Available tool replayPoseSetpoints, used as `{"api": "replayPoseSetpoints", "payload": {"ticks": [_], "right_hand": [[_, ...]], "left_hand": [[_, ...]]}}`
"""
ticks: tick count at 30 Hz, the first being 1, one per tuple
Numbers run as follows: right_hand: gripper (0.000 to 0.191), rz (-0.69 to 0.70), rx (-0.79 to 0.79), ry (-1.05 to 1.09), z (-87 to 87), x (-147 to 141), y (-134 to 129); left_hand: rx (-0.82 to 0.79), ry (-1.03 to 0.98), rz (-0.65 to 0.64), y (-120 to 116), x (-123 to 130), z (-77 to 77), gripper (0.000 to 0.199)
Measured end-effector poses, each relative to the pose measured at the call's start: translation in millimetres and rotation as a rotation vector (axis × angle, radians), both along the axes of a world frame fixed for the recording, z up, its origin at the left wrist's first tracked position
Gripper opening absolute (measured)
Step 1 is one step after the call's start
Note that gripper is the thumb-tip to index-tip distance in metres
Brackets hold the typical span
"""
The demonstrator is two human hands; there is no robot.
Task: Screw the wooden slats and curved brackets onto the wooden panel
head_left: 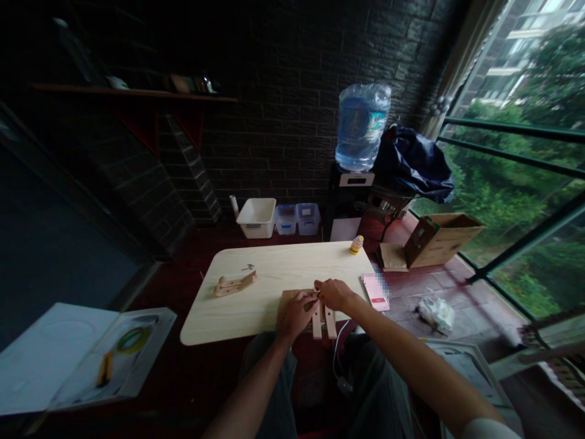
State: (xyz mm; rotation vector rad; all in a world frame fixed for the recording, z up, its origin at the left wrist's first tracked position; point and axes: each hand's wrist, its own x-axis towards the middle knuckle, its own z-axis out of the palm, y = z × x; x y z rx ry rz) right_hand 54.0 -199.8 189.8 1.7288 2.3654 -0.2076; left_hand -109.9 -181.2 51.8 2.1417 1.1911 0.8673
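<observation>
Both my hands meet over a wooden piece at the near edge of the low table (269, 262). It has two pale wooden strips (317, 327) with dark holes, their ends jutting past the table edge toward me. My left hand (299, 312) has its fingers bent, the tips pressed against the strips. Curled closed just above it, my right hand (336, 294) hides whatever its fingertips pinch. Under and beside my left hand lies a brown board (285, 300). Farther left rests a joined wooden frame (235, 283), near small dark metal parts (248, 267).
A small yellow-capped bottle (356, 245) stands at the table's far right corner, and a pink phone-like item (376, 294) lies nearer. Bins (256, 219) and a water dispenser (350, 201) are behind. An open case (132, 353) sits at left, a cardboard box (434, 241) at right.
</observation>
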Motion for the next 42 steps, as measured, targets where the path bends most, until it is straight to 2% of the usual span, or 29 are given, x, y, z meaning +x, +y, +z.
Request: {"api": "replayPoseSetpoints", "payload": {"ticks": [4,8,16,19,27,32,37,42], "right_hand": [[0.026,0.057,0.004,-0.019,5.8,-0.7,0.3],[0.026,0.073,-0.017,0.001,-0.4,-0.9,2.6],[0.034,-0.053,-0.015,0.015,-6.2,-3.4,0.5],[0.035,-0.067,-0.008,0.018,-2.3,-6.0,-3.4],[0.03,0.024,0.013,-0.016,14.0,-5.1,-6.3],[0.028,0.057,-0.002,0.019,6.7,-3.0,-4.1],[0.031,0.0,-0.005,0.033,-4.0,-2.3,0.9],[0.033,-0.016,-0.024,0.029,1.7,-3.1,0.5]], "left_hand": [[-0.001,0.011,0.006,-1.5,-0.3,3.5,0.014],[-0.001,0.034,0.011,-1.7,-0.6,4.4,0.014],[0.01,0.032,-0.005,-1.0,-1.4,1.7,0.016],[0.013,0.036,0.002,-1.4,-1.5,3.1,0.014],[0.005,0.033,0.019,-4.2,1.1,6.8,0.014],[-0.02,0.039,0.019,-2.7,1.3,3.1,0.014],[-0.038,0.037,0.01,-0.1,1.0,-2.1,0.014],[-0.023,0.032,0.008,-0.4,1.1,-1.6,0.014]]}}
